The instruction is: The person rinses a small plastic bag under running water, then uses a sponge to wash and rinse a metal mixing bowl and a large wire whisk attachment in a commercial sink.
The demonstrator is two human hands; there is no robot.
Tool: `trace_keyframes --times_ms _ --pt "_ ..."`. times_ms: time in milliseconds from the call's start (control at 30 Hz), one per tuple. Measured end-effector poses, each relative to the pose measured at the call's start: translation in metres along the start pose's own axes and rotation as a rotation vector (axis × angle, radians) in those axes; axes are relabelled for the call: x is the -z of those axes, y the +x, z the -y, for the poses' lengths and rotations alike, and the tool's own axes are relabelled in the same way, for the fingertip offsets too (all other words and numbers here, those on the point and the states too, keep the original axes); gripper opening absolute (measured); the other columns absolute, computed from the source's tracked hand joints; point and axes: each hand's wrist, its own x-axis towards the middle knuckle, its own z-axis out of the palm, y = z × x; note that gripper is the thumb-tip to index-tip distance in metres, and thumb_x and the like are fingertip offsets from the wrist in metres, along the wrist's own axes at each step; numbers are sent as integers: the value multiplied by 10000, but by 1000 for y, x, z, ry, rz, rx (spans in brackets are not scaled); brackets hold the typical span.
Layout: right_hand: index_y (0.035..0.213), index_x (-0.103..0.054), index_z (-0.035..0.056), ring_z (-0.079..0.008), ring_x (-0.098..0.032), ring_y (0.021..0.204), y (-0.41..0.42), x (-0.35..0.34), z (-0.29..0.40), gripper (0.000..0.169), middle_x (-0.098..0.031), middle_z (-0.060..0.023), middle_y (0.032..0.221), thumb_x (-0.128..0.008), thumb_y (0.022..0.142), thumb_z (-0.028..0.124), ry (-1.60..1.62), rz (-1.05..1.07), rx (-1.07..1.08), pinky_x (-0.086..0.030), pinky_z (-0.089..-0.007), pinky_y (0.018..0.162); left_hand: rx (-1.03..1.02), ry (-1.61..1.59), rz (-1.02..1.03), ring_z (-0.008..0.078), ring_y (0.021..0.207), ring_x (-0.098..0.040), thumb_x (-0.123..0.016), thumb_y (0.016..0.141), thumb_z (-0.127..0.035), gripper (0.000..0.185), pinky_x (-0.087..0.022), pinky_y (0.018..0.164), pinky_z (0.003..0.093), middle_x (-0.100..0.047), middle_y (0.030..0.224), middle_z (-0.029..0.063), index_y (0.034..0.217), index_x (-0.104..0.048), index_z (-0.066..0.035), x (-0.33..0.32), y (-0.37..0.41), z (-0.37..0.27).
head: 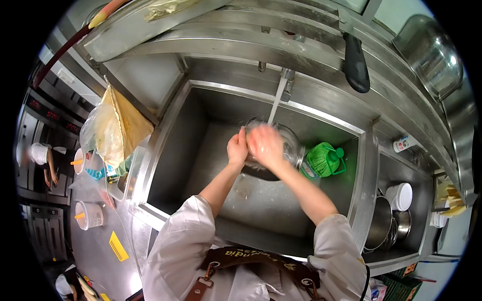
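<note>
Water runs from a metal faucet (pixel 287 81) into a deep stainless steel sink (pixel 226 199). Beneath the stream, my right hand (pixel 266 145) is blurred and wet over a round, shiny vessel (pixel 292 143), its kind partly hidden. My left hand (pixel 237 147) is raised beside it, fingers close to the right hand; whether either hand grips something cannot be told. A green plastic jug (pixel 322 160) with a handle and cap stands in the sink just right of the vessel.
Above the sink runs a metal rack (pixel 233 49) with a black-handled tool (pixel 356 64) and a steel bowl (pixel 433 56). A second sink at right holds a white tub (pixel 400 196) and a whisk (pixel 391 235). Tubs (pixel 89 215) stand left; a person (pixel 41 154) is farther off.
</note>
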Motion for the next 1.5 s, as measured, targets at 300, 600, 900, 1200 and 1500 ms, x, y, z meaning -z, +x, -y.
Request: trace_keyframes --times_ms 300,600,900,1200,1500 --pt "831 -643 98 -292 -558 842 -156 23 -45 301 -599 -87 880 -533 857 377 -18 241 -362 -397 -373 804 458 -639 -111 220 932 -609 -394 990 -480 521 -507 847 369 -637 1064 85 1094 -579 -5 39 1 15" --pt "1229 -584 14 -226 -524 1182 22 -18 -66 722 -615 -138 1191 -477 884 638 853 89 -816 -374 -320 996 877 -911 -193 238 1088 -593 -278 1026 -352 419 -460 969 434 -586 1252 65 1195 -545 -78 60 -9 37" --pt "1202 -583 97 -214 -575 953 1 -10 -50 756 -633 -60 1036 -528 793 732 1206 -73 -1332 -439 -386 859 303 -608 -93 225 926 -618 -418 984 -461 490 -508 788 386 -652 1049 71 1137 -597 -31 68 34 -15" --pt "1454 -325 185 -360 -233 1399 -116 47 -51 932 -265 -100 1528 -412 760 801 2306 131 -1723 -150 -689 1063 -861 576 227 321 506 -556 -639 850 -451 460 -438 467 394 -567 591 119 612 -558 -65 -39 -26 -88" --pt "1291 -457 70 -283 -527 1150 -147 -25 -43 485 -529 -110 1277 -367 970 423 2177 -102 -1371 -436 -442 992 -1591 586 334 165 464 -522 -778 700 -343 382 -421 448 277 -477 527 -9 567 -488 -134 13 -93 -103"
